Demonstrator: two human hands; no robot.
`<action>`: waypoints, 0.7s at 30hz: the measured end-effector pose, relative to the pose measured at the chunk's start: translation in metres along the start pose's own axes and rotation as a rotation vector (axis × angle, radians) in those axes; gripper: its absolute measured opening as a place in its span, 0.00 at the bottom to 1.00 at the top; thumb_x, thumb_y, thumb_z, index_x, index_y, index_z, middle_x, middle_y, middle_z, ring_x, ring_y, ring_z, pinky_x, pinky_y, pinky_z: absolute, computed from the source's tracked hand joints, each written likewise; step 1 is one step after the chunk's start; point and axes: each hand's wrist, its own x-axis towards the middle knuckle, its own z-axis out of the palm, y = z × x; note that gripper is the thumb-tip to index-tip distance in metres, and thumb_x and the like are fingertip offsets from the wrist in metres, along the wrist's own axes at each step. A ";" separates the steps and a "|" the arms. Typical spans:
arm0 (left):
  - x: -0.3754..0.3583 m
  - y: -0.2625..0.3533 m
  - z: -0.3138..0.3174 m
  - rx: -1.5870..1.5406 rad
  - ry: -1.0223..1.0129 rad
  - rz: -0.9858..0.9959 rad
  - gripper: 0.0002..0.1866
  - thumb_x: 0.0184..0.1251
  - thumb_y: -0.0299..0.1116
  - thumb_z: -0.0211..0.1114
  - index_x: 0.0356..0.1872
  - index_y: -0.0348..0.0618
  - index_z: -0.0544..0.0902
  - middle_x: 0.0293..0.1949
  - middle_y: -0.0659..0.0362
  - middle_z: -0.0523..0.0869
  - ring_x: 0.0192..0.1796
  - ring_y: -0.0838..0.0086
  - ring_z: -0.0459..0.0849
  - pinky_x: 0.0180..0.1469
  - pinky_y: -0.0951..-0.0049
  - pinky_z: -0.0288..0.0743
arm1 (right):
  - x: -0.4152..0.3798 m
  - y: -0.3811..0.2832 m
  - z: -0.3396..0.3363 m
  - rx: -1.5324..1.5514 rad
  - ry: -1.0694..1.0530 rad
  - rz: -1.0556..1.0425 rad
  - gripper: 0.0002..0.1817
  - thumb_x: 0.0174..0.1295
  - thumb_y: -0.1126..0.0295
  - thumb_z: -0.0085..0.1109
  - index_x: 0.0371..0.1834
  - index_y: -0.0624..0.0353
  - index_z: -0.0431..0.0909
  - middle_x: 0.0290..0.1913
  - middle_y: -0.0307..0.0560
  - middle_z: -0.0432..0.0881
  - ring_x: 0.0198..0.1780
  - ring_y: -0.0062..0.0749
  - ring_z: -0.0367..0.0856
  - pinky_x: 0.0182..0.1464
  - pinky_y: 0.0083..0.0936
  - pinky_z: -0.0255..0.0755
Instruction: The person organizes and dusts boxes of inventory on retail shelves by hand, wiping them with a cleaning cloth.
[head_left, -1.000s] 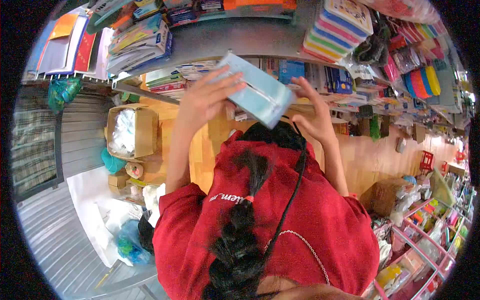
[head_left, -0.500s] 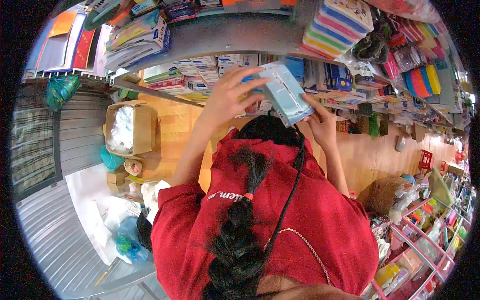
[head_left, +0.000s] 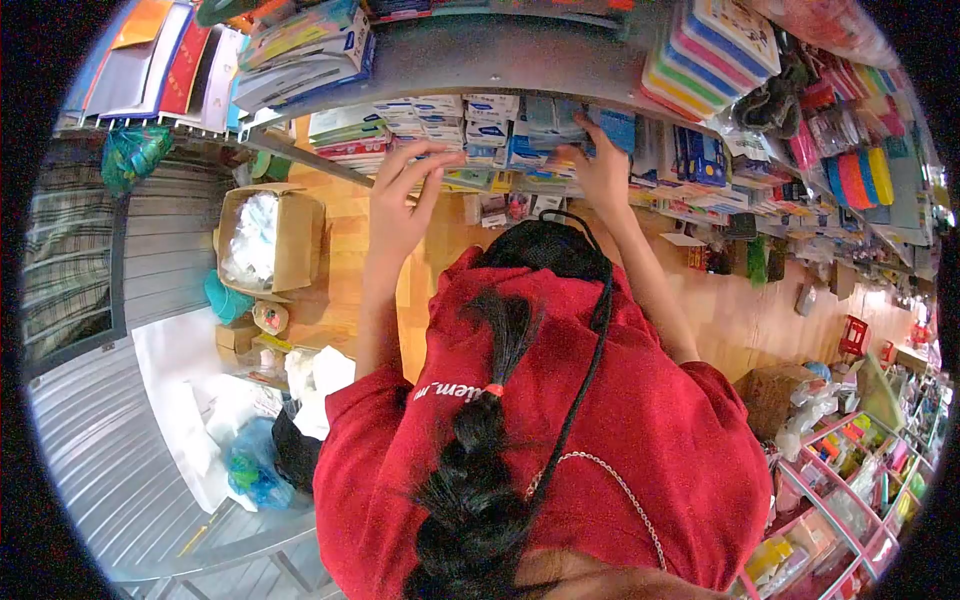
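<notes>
Upper field: a grey metal shelf (head_left: 470, 62) runs across above both hands, bearing a stack of cartons (head_left: 305, 58) at its left and a pile of multicoloured pads (head_left: 705, 62) at its right; below its edge, a lower row carries small white-and-blue boxes (head_left: 490, 128), packed closely side by side, with dark blue packets (head_left: 700, 155) farther right. Left field: an opened cardboard box (head_left: 298, 240) filled with white wrapping stands on the wooden floor (head_left: 415, 290); a teal basin (head_left: 228, 298) lies just beside it, and a blue plastic bag (head_left: 262, 465) lies lower down. Right field: a pink-framed rack (head_left: 815, 465) holds assorted goods; a red stool (head_left: 852, 335) stands beyond it. Centre: the wearer's red shirt (head_left: 570, 390), black braid (head_left: 465, 500) and black cord (head_left: 580, 400) fill the lower view, the dark-haired head reaching up between the forearms.

The light blue box (head_left: 553, 118) lies in the lower row, beneath the shelf edge and to the right of the white-and-blue boxes; the right grip (head_left: 603, 172) is at its right-hand end, thumb and fingers spread wide, the thumb blurred, so that contact cannot be told; the left grip (head_left: 405, 195) is raised to the left, well apart from it, holding nothing, its fingers loosely bent and parted from the thumb.
</notes>
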 end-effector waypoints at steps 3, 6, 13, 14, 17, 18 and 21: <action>-0.003 -0.007 -0.008 0.018 0.027 -0.022 0.10 0.58 0.22 0.61 0.40 0.43 0.85 0.43 0.58 0.83 0.48 0.63 0.79 0.51 0.67 0.71 | 0.008 -0.009 0.003 -0.195 -0.004 -0.027 0.28 0.50 0.57 0.68 0.56 0.49 0.76 0.46 0.58 0.81 0.51 0.51 0.77 0.53 0.40 0.68; -0.001 -0.015 -0.020 0.056 0.065 0.011 0.10 0.57 0.21 0.61 0.40 0.44 0.85 0.42 0.58 0.83 0.47 0.63 0.79 0.50 0.67 0.71 | 0.017 0.001 0.012 -0.459 0.047 -0.107 0.29 0.50 0.48 0.64 0.56 0.43 0.76 0.41 0.53 0.83 0.57 0.50 0.72 0.60 0.48 0.60; 0.041 -0.030 -0.079 0.403 0.265 0.069 0.10 0.58 0.25 0.63 0.41 0.47 0.84 0.43 0.58 0.82 0.46 0.63 0.79 0.49 0.65 0.71 | 0.031 0.006 0.030 -0.592 0.095 -0.129 0.32 0.50 0.45 0.63 0.57 0.47 0.75 0.58 0.49 0.75 0.62 0.49 0.67 0.62 0.49 0.58; 0.051 -0.035 -0.089 0.468 0.292 0.063 0.10 0.59 0.27 0.63 0.42 0.48 0.84 0.44 0.58 0.82 0.47 0.63 0.79 0.50 0.64 0.71 | 0.030 0.006 0.030 -0.549 0.110 -0.151 0.32 0.50 0.46 0.63 0.57 0.49 0.75 0.60 0.48 0.74 0.63 0.48 0.66 0.62 0.50 0.57; 0.088 -0.056 -0.114 0.607 0.359 0.153 0.13 0.61 0.32 0.62 0.48 0.50 0.82 0.47 0.56 0.82 0.50 0.60 0.79 0.53 0.62 0.71 | 0.029 0.017 0.033 -0.542 0.064 -0.151 0.30 0.50 0.48 0.64 0.56 0.48 0.75 0.59 0.49 0.74 0.64 0.46 0.66 0.63 0.48 0.56; 0.102 -0.065 -0.119 0.642 0.376 0.201 0.14 0.62 0.34 0.62 0.50 0.50 0.81 0.48 0.56 0.81 0.51 0.59 0.78 0.54 0.62 0.71 | 0.029 0.019 0.031 -0.538 0.076 -0.192 0.29 0.50 0.49 0.64 0.55 0.48 0.75 0.57 0.50 0.76 0.61 0.47 0.69 0.61 0.47 0.59; 0.132 -0.086 -0.129 0.672 0.218 0.242 0.19 0.64 0.41 0.60 0.55 0.50 0.78 0.53 0.53 0.80 0.55 0.57 0.77 0.56 0.61 0.70 | 0.028 0.018 0.023 -0.474 0.047 -0.163 0.26 0.51 0.52 0.63 0.53 0.49 0.76 0.50 0.53 0.80 0.52 0.49 0.77 0.53 0.44 0.68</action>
